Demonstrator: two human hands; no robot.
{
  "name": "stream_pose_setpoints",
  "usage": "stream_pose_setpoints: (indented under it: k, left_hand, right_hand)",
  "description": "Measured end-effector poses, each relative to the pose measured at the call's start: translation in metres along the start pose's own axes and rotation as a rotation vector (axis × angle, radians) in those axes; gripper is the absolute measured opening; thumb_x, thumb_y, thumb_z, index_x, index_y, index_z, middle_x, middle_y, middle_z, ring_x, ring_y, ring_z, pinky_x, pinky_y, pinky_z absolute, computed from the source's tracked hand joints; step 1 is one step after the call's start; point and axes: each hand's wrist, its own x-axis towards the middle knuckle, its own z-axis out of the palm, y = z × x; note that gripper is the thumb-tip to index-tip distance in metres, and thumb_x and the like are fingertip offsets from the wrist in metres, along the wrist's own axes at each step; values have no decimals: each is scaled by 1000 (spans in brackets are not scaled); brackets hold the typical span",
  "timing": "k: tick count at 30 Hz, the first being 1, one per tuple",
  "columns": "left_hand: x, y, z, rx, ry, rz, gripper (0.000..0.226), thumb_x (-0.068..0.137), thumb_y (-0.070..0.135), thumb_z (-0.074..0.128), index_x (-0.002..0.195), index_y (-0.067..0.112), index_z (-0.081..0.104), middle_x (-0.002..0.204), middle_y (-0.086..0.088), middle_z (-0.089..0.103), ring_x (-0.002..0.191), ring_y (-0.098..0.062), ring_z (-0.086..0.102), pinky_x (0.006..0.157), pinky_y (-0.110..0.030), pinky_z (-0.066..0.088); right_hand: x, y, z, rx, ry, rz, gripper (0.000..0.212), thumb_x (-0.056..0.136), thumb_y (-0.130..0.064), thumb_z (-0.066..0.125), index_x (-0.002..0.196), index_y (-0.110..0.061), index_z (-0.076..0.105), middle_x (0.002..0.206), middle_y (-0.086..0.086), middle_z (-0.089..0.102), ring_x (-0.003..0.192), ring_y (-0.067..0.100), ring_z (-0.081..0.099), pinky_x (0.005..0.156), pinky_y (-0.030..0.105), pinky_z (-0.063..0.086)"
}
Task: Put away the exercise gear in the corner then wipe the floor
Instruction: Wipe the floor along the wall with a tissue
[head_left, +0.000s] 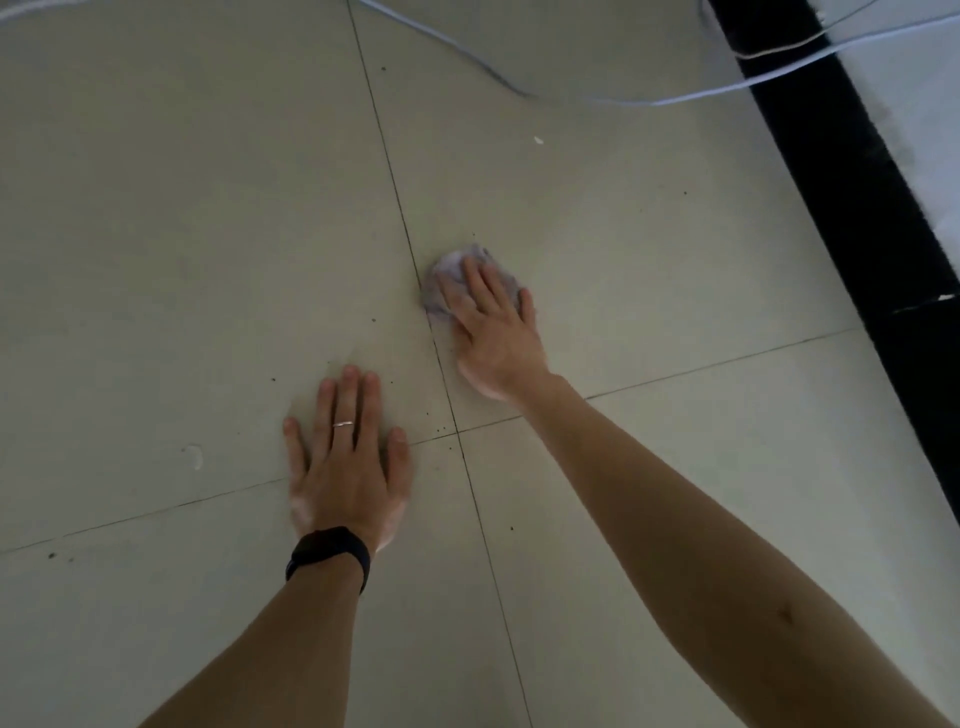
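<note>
We take as our landmark the crossing of the grout lines in the pale tiled floor. Beyond this crossing and a little to its right, the right hand presses a crumpled greyish cloth flat on the floor. The fingers are straight and slightly spread over the cloth; they do not pinch it. The cloth lies just beside the grout line that runs away from the crossing, and its far edge shows past the fingertips.

Just to the left of the crossing, the left hand rests flat on the tile. Its three middle fingers lie close together, while the thumb and the little finger stand apart. One finger carries a thin ring, and the wrist wears a black band.

Small dark specks lie around the crossing. Far beyond it, a pale cable curves over the floor. Well to the right of the crossing runs a black strip along the edge of the floor. Well to the left of the crossing there is a small white smear.
</note>
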Motion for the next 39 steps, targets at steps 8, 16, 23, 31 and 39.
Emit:
stream_pose_setpoints:
  k: [8, 16, 23, 31, 39]
  left_hand:
    - [-1, -1, 1, 3, -14, 7, 64, 97, 51, 1, 155, 29, -14, 162, 10, -21, 148, -9, -22, 121, -48, -12]
    - [-3, 2, -5, 4, -43, 4, 64, 99, 52, 7, 156, 29, -10, 164, 9, -14, 150, -12, -16, 122, -49, -9]
    - [-8, 6, -9, 5, -61, 13, 67, 100, 55, 15, 158, 28, -5, 165, 8, -10, 151, -13, -14, 121, -49, -10]
    - [-50, 21, -38, 200, -165, 143, 59, 105, 43, 18, 159, 21, 7, 166, -4, 8, 152, -26, 7, 122, -50, 6]
    - [-253, 114, 33, 136, -348, 565, 61, 102, 45, 30, 158, 26, 16, 166, 3, 6, 153, -18, 2, 123, -45, 3]
  right_hand:
    - [57, 39, -30, 94, 77, 482, 57, 105, -29, 23, 158, -35, 3, 166, -2, -10, 151, 13, -16, 121, 52, -6]
    - [-102, 50, 6, 150, 93, 185, 51, 106, -24, 32, 155, -37, 21, 166, -7, 5, 152, 9, -3, 123, 44, 1]
    - [-280, 40, 46, 104, -63, 117, 59, 99, -30, 20, 156, -43, 10, 165, -10, -8, 151, 10, -15, 120, 42, -3]
    - [-422, 45, 82, 76, 20, 165, 68, 89, -24, 40, 152, -44, 23, 163, -6, 19, 150, 15, 16, 115, 49, 21]
    - [-544, 86, 96, 112, -27, 276, 65, 93, -24, 40, 152, -44, 21, 164, -7, 17, 149, 12, 10, 117, 51, 23]
